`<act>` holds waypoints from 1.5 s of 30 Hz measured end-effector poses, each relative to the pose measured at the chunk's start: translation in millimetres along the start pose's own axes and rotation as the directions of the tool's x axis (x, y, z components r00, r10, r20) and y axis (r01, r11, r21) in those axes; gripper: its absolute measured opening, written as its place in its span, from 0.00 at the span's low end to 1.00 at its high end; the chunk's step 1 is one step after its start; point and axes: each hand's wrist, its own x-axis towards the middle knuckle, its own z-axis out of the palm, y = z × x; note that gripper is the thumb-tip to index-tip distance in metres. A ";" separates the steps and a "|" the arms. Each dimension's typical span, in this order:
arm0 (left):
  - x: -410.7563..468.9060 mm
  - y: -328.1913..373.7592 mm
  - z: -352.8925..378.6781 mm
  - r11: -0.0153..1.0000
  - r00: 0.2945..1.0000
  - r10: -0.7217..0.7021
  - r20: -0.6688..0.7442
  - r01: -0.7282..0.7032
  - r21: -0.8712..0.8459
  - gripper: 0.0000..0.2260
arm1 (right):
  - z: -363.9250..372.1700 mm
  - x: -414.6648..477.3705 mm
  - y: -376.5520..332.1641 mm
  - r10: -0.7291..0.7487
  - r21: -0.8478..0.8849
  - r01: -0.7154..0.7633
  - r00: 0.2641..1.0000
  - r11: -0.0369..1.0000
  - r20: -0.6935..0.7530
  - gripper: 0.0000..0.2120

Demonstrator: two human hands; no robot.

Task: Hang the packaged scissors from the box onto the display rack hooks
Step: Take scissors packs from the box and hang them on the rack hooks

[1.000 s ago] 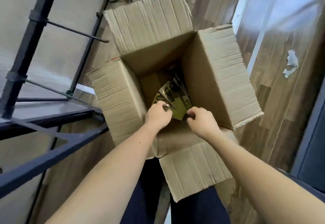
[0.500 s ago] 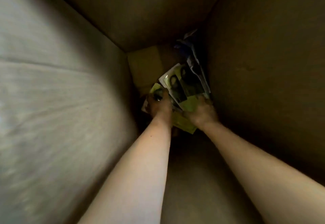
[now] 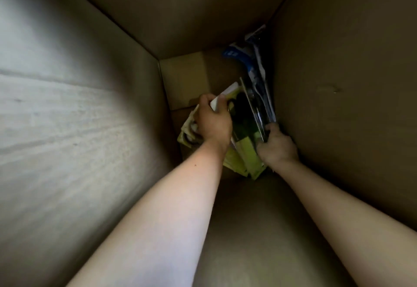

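Cardboard box [image 3: 67, 129] fills the whole view and you're looking straight down inside it: the wall at 9 o'clock catches light, the wall at 3 o'clock is in shadow, and a bare brown floor patch [image 3: 185, 79] shows just above centre toward 12. Your forearms [image 3: 171, 207] come in from 6 o'clock. The stack of packaged scissors [image 3: 246, 151], on green-yellow cards, sits at the box bottom near centre, tipped up on edge toward the 3 o'clock wall. Past it at 1 o'clock, blue-and-white packs [image 3: 253, 70] stand against that same wall, contents too dark to read. Your left hand [image 3: 214, 124] grips a white-edged card at the stack's 9 o'clock side, fingers curled over its top. Your right hand [image 3: 277, 144] grips the clear-fronted packs at the 3 o'clock side, fingers curled round their edge.
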 end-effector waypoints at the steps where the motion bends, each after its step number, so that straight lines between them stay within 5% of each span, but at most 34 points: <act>1: -8.0 3.8 -2.5 0.999 0.999 0.041 0.010 -0.041 0.001 0.05 | -5.1 -6.5 -2.4 0.019 0.041 -0.021 0.999 0.999 0.035 0.20; 9: -82.7 55.2 -57.0 1.000 0.997 0.009 -0.077 -0.010 -0.016 0.15 | -57.2 -99.0 -25.3 0.081 0.254 -0.139 0.971 0.957 0.225 0.15; 14: -150.8 109.8 -110.6 0.957 0.963 0.270 0.001 -0.268 -0.114 0.11 | -95.0 -185.4 -37.4 0.021 0.466 -0.104 0.983 0.879 0.181 0.05; 16: -182.3 132.6 -135.5 0.900 0.916 0.402 0.005 -0.394 -0.186 0.14 | -112.8 -221.4 -39.9 -0.046 0.543 0.001 0.997 0.839 0.069 0.10; 20: -258.6 178.1 -190.3 0.728 0.744 0.668 0.017 -0.648 -0.223 0.18 | -164.1 -302.7 -47.0 -0.124 0.768 0.171 0.985 0.617 -0.119 0.36; 24: -338.0 210.8 -235.9 0.406 0.419 0.907 -0.041 -0.896 -0.176 0.15 | -229.2 -395.2 -60.5 -0.266 0.923 0.194 0.958 0.332 -0.106 0.12; 27: -384.6 229.0 -259.4 0.174 0.187 0.974 -0.129 -0.979 -0.106 0.13 | -270.7 -459.3 -62.5 -0.355 0.960 0.189 0.929 0.205 -0.107 0.13; 31: -452.3 253.9 -289.0 0.016 0.017 0.989 -0.150 -1.000 -0.007 0.10 | -316.5 -536.3 -56.2 -0.530 0.929 0.304 0.834 0.211 -0.153 0.23; 35: -523.7 265.4 -322.5 -0.057 -0.066 0.989 -0.133 -0.996 0.069 0.09 | -342.0 -607.2 -45.7 -0.657 0.790 0.574 0.683 0.215 -0.318 0.10; 37: -558.4 267.8 -344.4 -0.037 -0.056 0.995 -0.080 -0.976 0.216 0.14 | -343.6 -639.6 -37.6 -0.718 0.751 0.641 0.597 0.159 -0.358 0.08; 40: -610.9 255.6 -382.6 0.117 0.112 0.993 -0.035 -0.961 0.250 0.23 | -339.5 -683.2 -28.7 -0.745 0.658 0.746 0.496 0.103 -0.446 0.04; 43: -658.2 248.1 -415.8 0.284 0.296 0.942 -0.161 -0.955 -0.089 0.22 | -326.2 -723.4 -27.7 -0.745 0.565 0.816 0.449 0.118 -0.493 0.13; 45: -685.3 247.2 -436.5 0.286 0.378 0.877 -0.298 -0.907 -0.309 0.18 | -313.5 -751.0 -29.9 -0.782 0.465 0.873 0.392 0.150 -0.485 0.26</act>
